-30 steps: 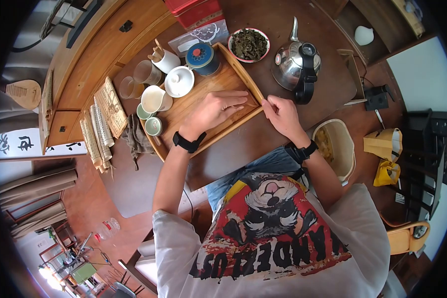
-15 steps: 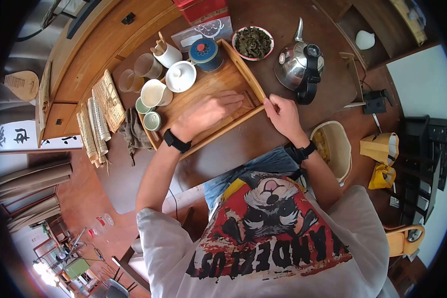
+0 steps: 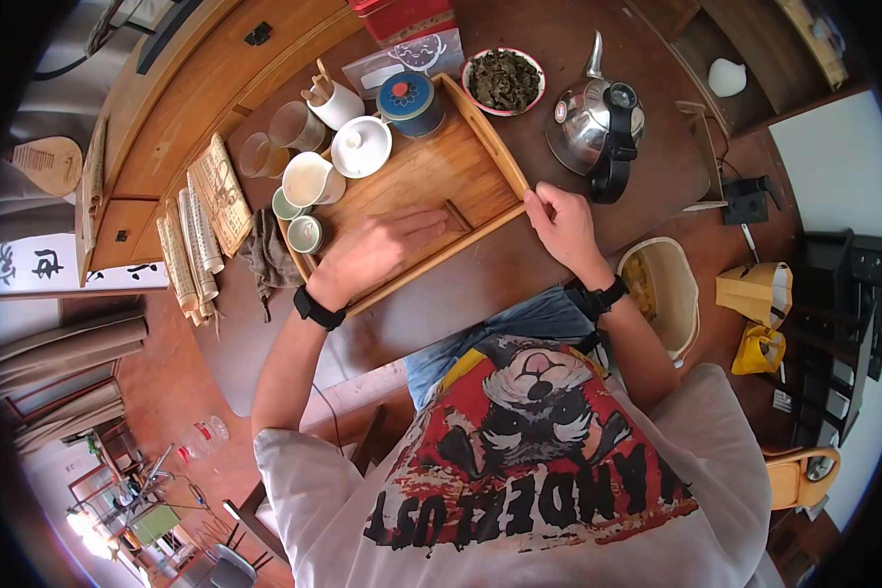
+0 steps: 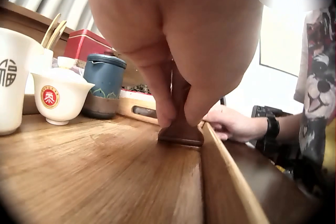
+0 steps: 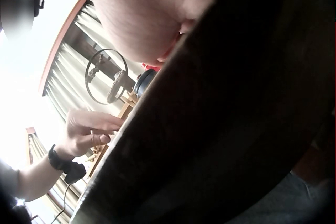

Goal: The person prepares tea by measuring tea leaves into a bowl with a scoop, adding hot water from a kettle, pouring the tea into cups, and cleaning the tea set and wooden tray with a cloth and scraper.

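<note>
My left hand [image 3: 382, 240] is low over the wooden tray [image 3: 402, 196], near its front edge. In the left wrist view its thumb and fingers pinch a dark brown scraper [image 4: 181, 136], whose wide flat end stands on the tray floor beside the front rim. Most of the scraper's handle is hidden by the hand. My right hand [image 3: 563, 230] holds the tray's near right corner, fingers curled and thumb at the rim. On the tray stand a blue lidded canister [image 3: 412, 103], a white lidded bowl [image 3: 363, 147], a white pitcher [image 3: 312, 182] and small green cups [image 3: 305, 234].
A steel kettle [image 3: 593, 127] and a bowl of dark leaves [image 3: 503, 82] stand beyond the tray on the right. Glass cups [image 3: 297, 127], a grey cloth [image 3: 268, 255] and scrolls [image 3: 188, 260] lie on the left. A pale bin [image 3: 671, 294] stands below the table's right side.
My left hand has slid left along the tray's front edge with the scraper, away from the right end. The right hand stays at the corner.
</note>
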A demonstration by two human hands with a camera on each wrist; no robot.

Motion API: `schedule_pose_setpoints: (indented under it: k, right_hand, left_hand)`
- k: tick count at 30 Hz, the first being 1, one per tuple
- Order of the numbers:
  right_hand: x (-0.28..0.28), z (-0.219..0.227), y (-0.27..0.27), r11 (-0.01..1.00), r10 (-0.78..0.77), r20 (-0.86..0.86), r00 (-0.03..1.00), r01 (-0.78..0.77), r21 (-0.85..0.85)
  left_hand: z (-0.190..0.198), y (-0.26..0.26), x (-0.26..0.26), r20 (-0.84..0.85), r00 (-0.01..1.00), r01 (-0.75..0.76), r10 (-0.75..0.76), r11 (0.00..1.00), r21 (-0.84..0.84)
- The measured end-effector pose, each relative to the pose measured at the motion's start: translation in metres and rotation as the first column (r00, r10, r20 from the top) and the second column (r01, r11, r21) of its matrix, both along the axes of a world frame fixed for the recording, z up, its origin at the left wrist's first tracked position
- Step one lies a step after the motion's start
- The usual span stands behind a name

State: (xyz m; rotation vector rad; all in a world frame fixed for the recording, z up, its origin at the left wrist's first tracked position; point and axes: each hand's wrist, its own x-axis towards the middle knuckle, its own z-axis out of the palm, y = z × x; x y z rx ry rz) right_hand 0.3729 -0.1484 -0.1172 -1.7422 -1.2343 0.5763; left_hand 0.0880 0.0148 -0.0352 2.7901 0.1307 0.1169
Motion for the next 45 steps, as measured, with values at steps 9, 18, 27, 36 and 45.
schedule_pose_setpoints:
  k: [9, 18, 27, 36, 45]
  right_hand:
    - [0.0, -0.004, 0.0, 1.0, -0.001, 0.003, 1.0, 0.001, 0.018]
    - [-0.001, -0.001, 0.0, 1.0, -0.003, 0.001, 1.0, 0.003, 0.029]
    - [-0.002, -0.004, 0.0, 1.0, -0.014, 0.033, 0.999, 0.014, 0.026]
    - [-0.001, -0.005, 0.0, 0.999, -0.008, 0.04, 0.999, 0.006, 0.037]
    - [-0.003, -0.002, 0.0, 0.999, -0.01, 0.035, 0.999, 0.009, 0.041]
  left_hand:
    - [0.006, -0.005, 0.017, -0.026, 0.773, -0.576, 0.634, 0.684, -0.448]
    - [-0.024, 0.024, 0.029, -0.162, 0.764, -0.58, 0.625, 0.555, -0.596]
    - [-0.013, 0.03, 0.037, -0.19, 0.832, -0.518, 0.521, 0.609, -0.6]
    - [-0.015, 0.035, 0.042, -0.186, 0.857, -0.471, 0.48, 0.586, -0.66]
    - [-0.021, 0.019, 0.04, -0.275, 0.836, -0.516, 0.475, 0.508, -0.689]
